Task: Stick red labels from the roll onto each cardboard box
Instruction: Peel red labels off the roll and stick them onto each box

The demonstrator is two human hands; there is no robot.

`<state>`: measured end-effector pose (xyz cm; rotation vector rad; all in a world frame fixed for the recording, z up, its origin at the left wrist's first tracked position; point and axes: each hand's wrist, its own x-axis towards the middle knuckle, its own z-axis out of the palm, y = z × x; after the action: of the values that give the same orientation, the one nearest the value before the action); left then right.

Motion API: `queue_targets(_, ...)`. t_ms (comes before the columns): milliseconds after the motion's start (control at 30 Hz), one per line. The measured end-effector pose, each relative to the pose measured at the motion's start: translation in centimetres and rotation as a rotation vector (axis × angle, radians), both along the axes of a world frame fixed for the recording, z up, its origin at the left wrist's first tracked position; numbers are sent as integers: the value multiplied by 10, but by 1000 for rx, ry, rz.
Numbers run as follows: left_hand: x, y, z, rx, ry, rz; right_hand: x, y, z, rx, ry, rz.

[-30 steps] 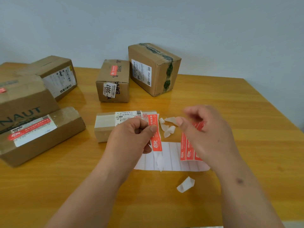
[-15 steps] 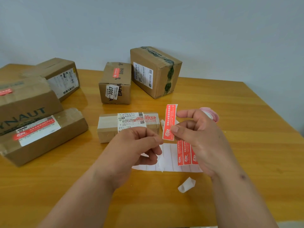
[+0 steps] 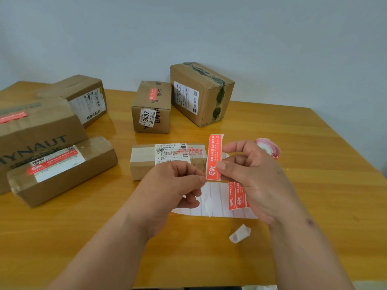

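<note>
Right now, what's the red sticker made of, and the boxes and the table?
The red label the right hand pinches looks like thin glossy paper: it stands flat with a slight curl. The box at the back looks like brown matte cardboard, with creased edges and tape. The table looks like varnished wood, grained and shiny, though it may be laminate.

wooden table [image 3: 314, 237], pale wall [image 3: 272, 38], curled paper scrap [image 3: 239, 233]

label [image 3: 214, 157] red, white print | roll [image 3: 268, 148] pink-red, white core | liner [image 3: 211, 200] white, red labels at right | boxes [image 3: 201, 93] brown, white barcode stickers | far box tape [image 3: 217, 95] dark green | table [image 3: 314, 185] honey-yellow wood grain | wall [image 3: 209, 28] pale grey-blue
</note>
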<state>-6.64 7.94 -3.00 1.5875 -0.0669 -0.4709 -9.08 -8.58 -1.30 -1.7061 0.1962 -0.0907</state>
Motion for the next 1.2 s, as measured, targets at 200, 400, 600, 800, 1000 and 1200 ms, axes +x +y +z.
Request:
queue_targets(200, -1, 2, 2, -43, 25, -16, 0, 2, -1, -11, 8, 3)
queue_targets(400, -3, 2, 0, -61, 19, -19, -1, 2, -4, -41, 10, 3)
queue_targets(600, -4, 1, -3, -59, 19, -14, -2, 1, -6, -90, 15, 11)
queue_targets(800, -4, -1, -5, -66, 6, -11, -1, 2, -10, -122, 9, -2)
queue_targets(1000, -3, 0, -7, -58, -23, 1, -3, 3, -9, -304, -17, 49)
queue_targets(1200, -2, -3, -9, 6, -98, 49, -8, 6, -3, -461, -26, 144)
